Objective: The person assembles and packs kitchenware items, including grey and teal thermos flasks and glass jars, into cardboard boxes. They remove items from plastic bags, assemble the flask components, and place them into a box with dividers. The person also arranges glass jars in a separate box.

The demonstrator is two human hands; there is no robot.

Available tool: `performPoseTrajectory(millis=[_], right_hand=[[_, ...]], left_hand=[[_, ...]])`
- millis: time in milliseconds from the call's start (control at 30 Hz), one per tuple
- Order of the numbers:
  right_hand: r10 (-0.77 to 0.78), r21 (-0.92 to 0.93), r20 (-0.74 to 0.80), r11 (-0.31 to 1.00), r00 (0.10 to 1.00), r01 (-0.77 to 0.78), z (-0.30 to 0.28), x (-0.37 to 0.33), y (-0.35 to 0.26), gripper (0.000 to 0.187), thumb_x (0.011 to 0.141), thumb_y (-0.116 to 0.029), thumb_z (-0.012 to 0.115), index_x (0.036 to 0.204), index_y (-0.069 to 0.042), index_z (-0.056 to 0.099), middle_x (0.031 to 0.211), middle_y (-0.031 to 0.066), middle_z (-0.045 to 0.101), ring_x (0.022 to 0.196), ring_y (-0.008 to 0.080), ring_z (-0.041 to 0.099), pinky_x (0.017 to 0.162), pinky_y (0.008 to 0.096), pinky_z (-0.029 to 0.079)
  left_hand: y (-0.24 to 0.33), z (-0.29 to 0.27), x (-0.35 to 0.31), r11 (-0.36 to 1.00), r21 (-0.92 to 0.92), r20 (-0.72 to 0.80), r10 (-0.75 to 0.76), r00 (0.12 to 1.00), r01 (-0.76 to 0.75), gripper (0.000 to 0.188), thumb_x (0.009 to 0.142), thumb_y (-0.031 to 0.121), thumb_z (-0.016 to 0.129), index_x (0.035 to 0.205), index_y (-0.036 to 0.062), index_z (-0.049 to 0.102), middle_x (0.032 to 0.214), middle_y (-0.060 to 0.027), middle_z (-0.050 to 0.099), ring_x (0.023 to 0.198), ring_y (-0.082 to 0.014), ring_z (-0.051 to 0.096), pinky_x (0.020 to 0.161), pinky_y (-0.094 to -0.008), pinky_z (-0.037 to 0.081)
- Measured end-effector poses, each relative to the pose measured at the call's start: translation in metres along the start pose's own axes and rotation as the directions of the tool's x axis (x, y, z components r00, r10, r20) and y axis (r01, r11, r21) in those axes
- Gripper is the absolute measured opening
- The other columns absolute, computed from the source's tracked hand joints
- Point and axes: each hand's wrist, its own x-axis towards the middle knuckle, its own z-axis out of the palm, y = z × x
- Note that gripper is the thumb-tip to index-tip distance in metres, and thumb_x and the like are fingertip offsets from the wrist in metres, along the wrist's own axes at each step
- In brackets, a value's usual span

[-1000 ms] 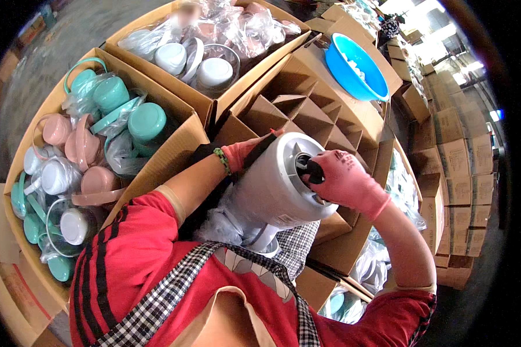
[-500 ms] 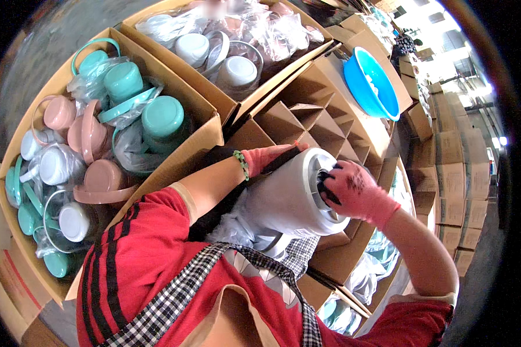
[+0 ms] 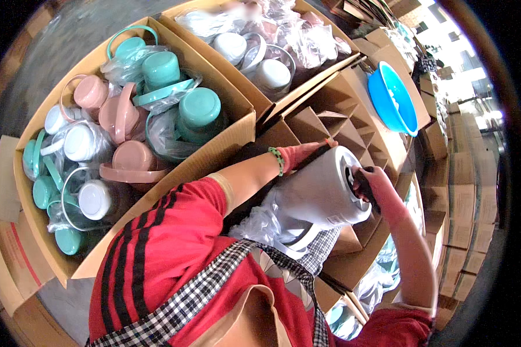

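Note:
In front of my torso a large white cylindrical container [image 3: 315,194] lies tilted, its round end facing right. A loop handle [image 3: 301,246] and a crumpled clear plastic bag [image 3: 257,222] show at its lower left. My left hand [image 3: 311,156], in a pink glove with a dark palm, is wrapped over the container's far side and holds it. My right hand [image 3: 373,188], in a similar glove, has its fingers curled at the recess in the round end. Whatever those fingers hold, if anything, is hidden.
A carton [image 3: 246,124] of teal, pink and white handled containers stands at left, another carton [image 3: 266,107] behind it. Cardboard dividers [image 3: 307,127] fill a box beyond my hands. Right of it sits a blue basin [image 3: 382,92] with small white pieces. Stacked cartons [image 3: 460,196] line the right.
The container's round end has turned a little more to the right. My right hand has shifted down over its recess, fingers more curled. The whole view has swung slightly left.

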Motion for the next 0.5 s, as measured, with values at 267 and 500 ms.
performPoseTrajectory(millis=[267, 500], right_hand=[[-0.015, 0.552, -0.171, 0.827, 0.985, 0.108, 0.126, -0.103, 0.141, 0.027, 0.080, -0.022, 0.056, 0.089, 0.004, 0.057, 0.075, 0.0031, 0.056, 0.073, 0.0112, 0.051, 0.068, 0.0272, 0.041], [-0.186, 0.349, -0.172, 0.907, 0.967, 0.237, 0.133, -0.072, 0.130, 0.036, 0.068, -0.021, 0.069, 0.090, 0.006, 0.057, 0.082, 0.0115, 0.062, 0.075, 0.0168, 0.059, 0.065, 0.0288, 0.046]], left_hand=[[0.003, -0.018, -0.004, 0.988, 0.006, -0.113, 0.156, 0.981, -0.157, 0.048, 0.086, 0.042, 0.040, 0.117, 0.0065, 0.045, 0.113, -0.0051, 0.052, 0.104, -0.0146, 0.045, 0.094, -0.0292, 0.033], [-0.014, -0.025, 0.000, 0.921, 0.285, -0.276, 0.345, 0.897, -0.266, 0.036, 0.089, 0.032, 0.041, 0.111, 0.0052, 0.048, 0.109, -0.0021, 0.052, 0.098, -0.0097, 0.046, 0.087, -0.0239, 0.035]])
